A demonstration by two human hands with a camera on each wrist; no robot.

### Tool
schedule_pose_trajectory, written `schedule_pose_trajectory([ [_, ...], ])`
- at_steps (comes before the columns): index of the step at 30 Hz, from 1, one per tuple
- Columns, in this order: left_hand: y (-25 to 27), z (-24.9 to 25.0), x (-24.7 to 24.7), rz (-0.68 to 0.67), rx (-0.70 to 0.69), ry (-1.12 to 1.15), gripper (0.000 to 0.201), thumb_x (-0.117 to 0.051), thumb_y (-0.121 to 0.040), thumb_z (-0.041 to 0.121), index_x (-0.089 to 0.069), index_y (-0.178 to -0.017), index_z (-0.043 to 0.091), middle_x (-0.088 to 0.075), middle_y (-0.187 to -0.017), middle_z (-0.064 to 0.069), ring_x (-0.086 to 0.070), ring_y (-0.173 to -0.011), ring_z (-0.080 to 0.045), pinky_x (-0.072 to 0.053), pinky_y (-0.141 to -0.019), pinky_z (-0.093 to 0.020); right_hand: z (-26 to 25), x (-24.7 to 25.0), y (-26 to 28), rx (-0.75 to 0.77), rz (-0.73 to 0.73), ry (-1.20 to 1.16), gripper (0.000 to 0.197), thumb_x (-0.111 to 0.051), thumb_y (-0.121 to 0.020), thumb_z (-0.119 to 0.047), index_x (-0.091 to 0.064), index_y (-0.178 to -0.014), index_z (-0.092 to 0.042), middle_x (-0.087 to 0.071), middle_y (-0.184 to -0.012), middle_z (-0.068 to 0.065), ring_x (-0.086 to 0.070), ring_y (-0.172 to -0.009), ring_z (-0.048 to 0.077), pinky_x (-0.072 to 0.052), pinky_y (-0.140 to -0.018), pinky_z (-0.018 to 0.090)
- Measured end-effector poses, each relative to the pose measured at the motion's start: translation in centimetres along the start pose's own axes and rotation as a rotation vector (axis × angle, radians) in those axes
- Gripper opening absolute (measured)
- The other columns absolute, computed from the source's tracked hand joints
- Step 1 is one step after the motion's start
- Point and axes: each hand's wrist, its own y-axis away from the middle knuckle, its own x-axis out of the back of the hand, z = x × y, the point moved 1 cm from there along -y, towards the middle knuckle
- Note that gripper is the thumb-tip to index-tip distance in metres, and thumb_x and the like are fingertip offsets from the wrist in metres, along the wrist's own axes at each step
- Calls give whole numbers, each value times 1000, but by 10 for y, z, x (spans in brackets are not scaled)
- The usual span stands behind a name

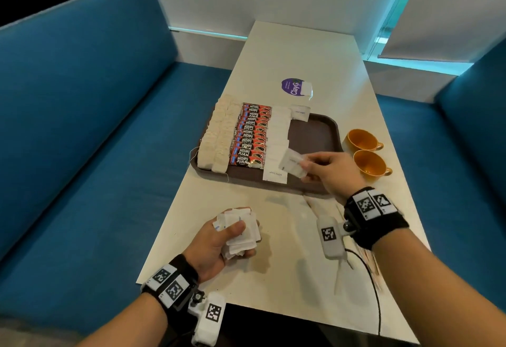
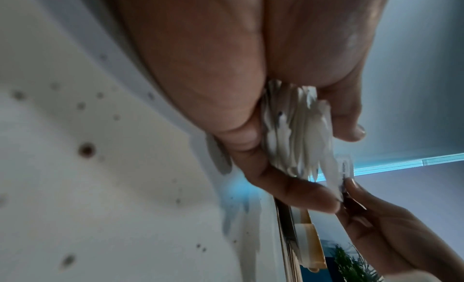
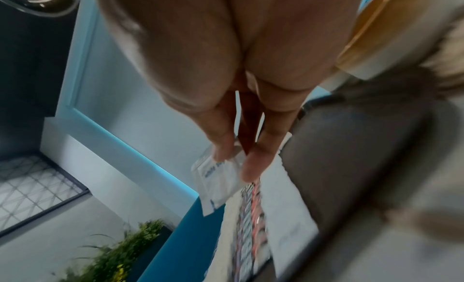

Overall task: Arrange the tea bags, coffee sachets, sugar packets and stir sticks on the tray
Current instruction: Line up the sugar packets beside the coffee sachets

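Note:
A brown tray lies across the white table, with a row of beige tea bags at its left, red coffee sachets beside them and a column of white sugar packets next to those. My right hand pinches one white sugar packet just above the tray's near right part. Over the table's near edge, my left hand grips a stack of sugar packets. Wooden stir sticks lie on the table under my right forearm, mostly hidden.
Two orange cups stand on the table right of the tray. A purple round sticker with a white packet on it lies beyond the tray. Blue sofas flank the table on both sides. The tray's right half shows bare brown surface.

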Motion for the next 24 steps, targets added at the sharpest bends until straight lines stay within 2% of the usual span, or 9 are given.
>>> schedule_pose_trajectory([
  [3, -2, 1, 0, 0, 1, 23, 77, -86, -77, 25, -49, -140, 0, -65, -116, -25, -67, -84, -34, -59, -64, -41, -21, 18, -52, 44, 62, 13, 15, -79, -87, -9, -77, -101, -6, -77, -96, 12, -76, -87, 27, -64, -75, 31],
  [6, -4, 2, 1, -10, 18, 39, 86, -93, -71, 29, -50, -140, 2, -63, -119, -28, -66, -88, -37, -58, -62, -42, -28, 27, -107, 39, 137, 84, 22, -82, -83, -8, -76, -103, 0, -76, -93, 15, -75, -76, 21, -62, -66, 24],
  [8, -5, 3, 3, -22, 38, 45, 89, -95, -68, 30, -50, -140, 5, -63, -121, -27, -66, -92, -39, -58, -64, -43, -25, 30, -141, 22, 131, 205, 25, -84, -82, -8, -77, -105, -2, -77, -95, 14, -75, -78, 23, -64, -74, 28],
  [11, -5, 3, 5, -46, 59, 68, 81, -94, -70, 27, -54, -137, 7, -63, -118, -28, -67, -86, -40, -59, -61, -45, -17, 30, -181, -16, 72, 424, 24, -82, -83, -6, -77, -107, -6, -75, -101, 13, -72, -86, 25, -61, -87, 36],
  [12, -5, 3, 4, -52, 63, 68, 78, -94, -70, 27, -56, -135, 7, -63, -117, -28, -67, -83, -40, -59, -59, -45, -14, 30, -192, -34, 60, 447, 22, -82, -83, -4, -76, -104, -6, -75, -102, 15, -71, -85, 24, -62, -85, 35],
  [15, -5, 2, 3, -28, 78, 41, 73, -95, -68, 28, -61, -130, 10, -64, -119, -30, -66, -86, -43, -59, -59, -46, -5, 30, -219, -80, 66, 444, 23, -81, -81, 4, -75, -101, -6, -75, -103, 19, -72, -82, 26, -64, -67, 28],
  [18, -6, 1, 4, -18, 80, 48, 71, -96, -68, 25, -62, -128, 9, -63, -115, -32, -65, -82, -44, -58, -59, -47, 0, 30, -240, -106, 137, 413, 20, -83, -79, 4, -73, -87, -11, -75, -103, 19, -75, -91, 32, -64, -75, 36],
  [21, -6, 2, 4, -25, 83, 38, 69, -97, -66, 26, -64, -125, 9, -63, -111, -31, -64, -77, -43, -59, -59, -47, 6, 30, -257, -122, 193, 406, 25, -87, -75, 1, -68, -77, -15, -75, -97, 17, -75, -82, 30, -63, -72, 35],
  [24, -7, 6, 3, -10, 104, 31, 69, -99, -61, 27, -67, -120, 11, -64, -111, -30, -64, -78, -45, -60, -61, -49, 12, 29, -271, -126, 236, 429, 29, -92, -67, -3, -68, -76, -17, -76, -88, 14, -77, -80, 29, -64, -77, 41],
])
